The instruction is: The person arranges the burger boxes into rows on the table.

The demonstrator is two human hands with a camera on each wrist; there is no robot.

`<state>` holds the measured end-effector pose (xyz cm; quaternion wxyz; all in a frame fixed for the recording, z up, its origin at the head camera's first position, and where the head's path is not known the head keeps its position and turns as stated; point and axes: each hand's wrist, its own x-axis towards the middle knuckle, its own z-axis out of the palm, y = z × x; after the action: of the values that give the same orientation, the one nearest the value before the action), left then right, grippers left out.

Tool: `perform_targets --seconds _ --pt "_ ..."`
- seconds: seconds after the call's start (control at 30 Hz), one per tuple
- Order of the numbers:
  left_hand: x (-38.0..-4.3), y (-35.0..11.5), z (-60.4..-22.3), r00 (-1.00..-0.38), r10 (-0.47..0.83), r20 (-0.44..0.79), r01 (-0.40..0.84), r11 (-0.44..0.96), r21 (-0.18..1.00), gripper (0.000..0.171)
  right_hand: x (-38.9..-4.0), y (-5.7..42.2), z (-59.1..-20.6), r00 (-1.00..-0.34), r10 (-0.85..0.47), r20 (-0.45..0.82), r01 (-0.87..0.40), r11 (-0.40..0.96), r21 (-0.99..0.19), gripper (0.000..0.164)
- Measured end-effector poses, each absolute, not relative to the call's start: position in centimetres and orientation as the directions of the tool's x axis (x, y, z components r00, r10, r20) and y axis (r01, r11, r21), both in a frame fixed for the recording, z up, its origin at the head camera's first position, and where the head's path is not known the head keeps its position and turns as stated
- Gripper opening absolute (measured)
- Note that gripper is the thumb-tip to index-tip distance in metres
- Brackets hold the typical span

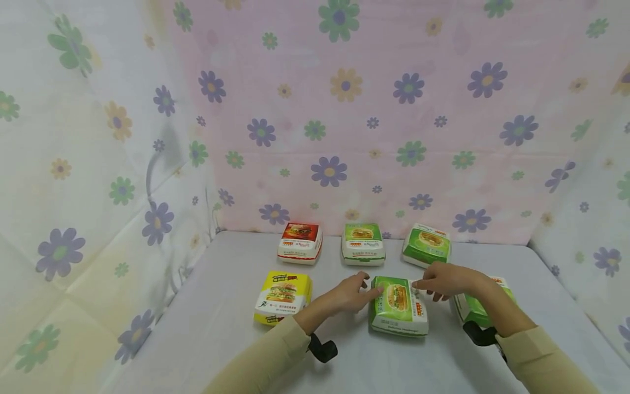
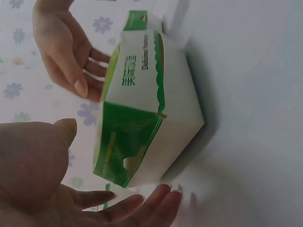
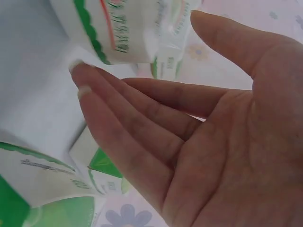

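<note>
A green-and-white burger box (image 1: 397, 303) stands on the table between the two hands, its lid closed. My left hand (image 1: 346, 295) is at its left side with the fingers spread. In the left wrist view, that hand's thumb and fingers reach around the near end of the box (image 2: 135, 80), with a gap at the thumb; fingertip contact is unclear. Over the right edge of the box hovers my right hand (image 1: 450, 279). The right wrist view shows its palm (image 3: 222, 151) bare, with loosely extended fingers and nothing held.
A yellow burger box (image 1: 283, 295) is at left. Along the back stand a red box (image 1: 299, 243), a green-and-white box (image 1: 363, 243) and another green box (image 1: 427, 243). Beneath the right forearm, one more green box (image 1: 474, 312) is partly hidden. Flowered cloth (image 1: 374, 137) encloses the table.
</note>
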<state>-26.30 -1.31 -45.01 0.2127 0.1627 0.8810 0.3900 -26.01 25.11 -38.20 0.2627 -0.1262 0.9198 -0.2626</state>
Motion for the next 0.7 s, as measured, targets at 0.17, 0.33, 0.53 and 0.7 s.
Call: perform_targets --seconds 0.17,0.33,0.53,0.7 --pt "-25.0 -1.9 -44.9 -0.836 0.467 -0.289 0.108 0.656 0.747 0.074 -26.9 24.9 -38.4 -0.848 -0.385 -0.364 -0.162 0.843 -0.513 0.055" --pt "-24.4 -1.7 -45.0 -0.828 0.470 -0.307 0.096 0.657 0.747 0.073 -27.4 24.6 -39.4 -0.856 -0.382 -0.348 -0.182 0.854 -0.488 0.064" --pt "-24.4 -1.8 -45.4 -0.817 0.489 -0.306 0.103 0.645 0.757 0.064 -27.3 24.7 -40.0 -0.841 -0.416 -0.348 -0.211 0.842 -0.497 0.051" --pt "-25.3 -2.4 -45.2 -0.827 0.492 -0.271 0.121 0.627 0.770 0.051 -26.7 24.9 -40.0 -0.804 -0.450 -0.389 -0.189 0.814 -0.550 0.035"
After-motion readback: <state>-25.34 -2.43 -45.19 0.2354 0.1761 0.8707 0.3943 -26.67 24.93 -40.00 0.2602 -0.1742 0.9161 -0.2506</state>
